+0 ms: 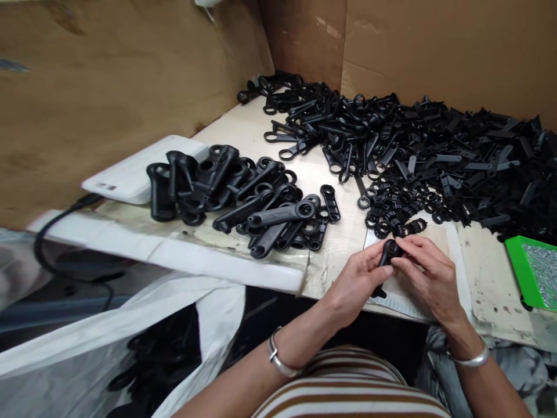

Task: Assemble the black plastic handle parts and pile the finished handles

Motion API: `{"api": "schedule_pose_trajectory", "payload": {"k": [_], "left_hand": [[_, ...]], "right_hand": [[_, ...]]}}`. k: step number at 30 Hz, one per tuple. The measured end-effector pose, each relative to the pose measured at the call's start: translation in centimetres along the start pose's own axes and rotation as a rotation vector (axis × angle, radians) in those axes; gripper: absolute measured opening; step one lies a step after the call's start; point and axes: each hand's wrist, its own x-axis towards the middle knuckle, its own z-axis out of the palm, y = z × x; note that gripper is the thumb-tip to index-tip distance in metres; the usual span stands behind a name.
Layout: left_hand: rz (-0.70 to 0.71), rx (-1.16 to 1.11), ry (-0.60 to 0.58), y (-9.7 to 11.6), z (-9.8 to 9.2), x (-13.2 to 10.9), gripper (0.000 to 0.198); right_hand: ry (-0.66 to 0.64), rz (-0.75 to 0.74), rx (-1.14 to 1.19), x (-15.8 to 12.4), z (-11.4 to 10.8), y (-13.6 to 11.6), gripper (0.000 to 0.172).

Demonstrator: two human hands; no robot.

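Observation:
Just above the table's front edge, my left hand [357,277] is closed around a black plastic handle [386,255] with a round end. The fingertips of my right hand [429,270] pinch the top of that round end; whether a separate small piece sits there is hidden by the fingers. Beyond both hands lies a heap of small black toothed rings [394,203]. To the left is a pile of black handles [278,215] with ringed ends, lying across one another.
A large heap of flat black parts [474,151] fills the back right. At right stands a green tray [516,261] of small metal pieces. A white flat device [143,165] with a black cable [43,249] is at left. Below hangs a white bag [217,307]. Cardboard walls [435,52] enclose the table.

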Motion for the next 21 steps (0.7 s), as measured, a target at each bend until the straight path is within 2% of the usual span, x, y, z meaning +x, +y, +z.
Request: {"api": "schedule_pose_trajectory", "payload": {"k": [3, 5, 10, 13, 16, 18, 21], "left_hand": [[0.018, 0.07, -0.019, -0.2, -0.2, -0.1, 0.038], [0.077, 0.174, -0.009, -0.5, -0.3, -0.2, 0.04], [0.202, 0.596, -0.022, -0.3, -0.4, -0.9, 0.044], [0.231, 0.836, -0.075, 0.9, -0.3, -1.3, 0.037], [0.216, 1.02, -0.052, 2.0, 0.0, -1.8, 0.044], [0.238, 1.047, -0.052, 2.3, 0.3, -2.1, 0.046], [0.338, 1.027, -0.121, 2.0, 0.4, -2.4, 0.047]], "right_hand": [[0.001, -0.008, -0.027, -0.1, -0.1, 0.1, 0.023], [-0.014, -0.031, -0.047, -0.1, -0.3, -0.2, 0.023], [-0.045, -0.059, -0.084, -0.6, -1.1, -1.7, 0.031], [-0.033, 0.055, -0.056, -1.2, -2.0, -1.3, 0.032], [0.032, 0.205, 0.089, -2.4, -2.7, 0.5, 0.031], [0.016, 0.281, 0.195, -3.5, -3.0, 1.8, 0.036], [-0.057, 0.373, 0.237, -5.1, -2.6, 2.6, 0.043]]}}
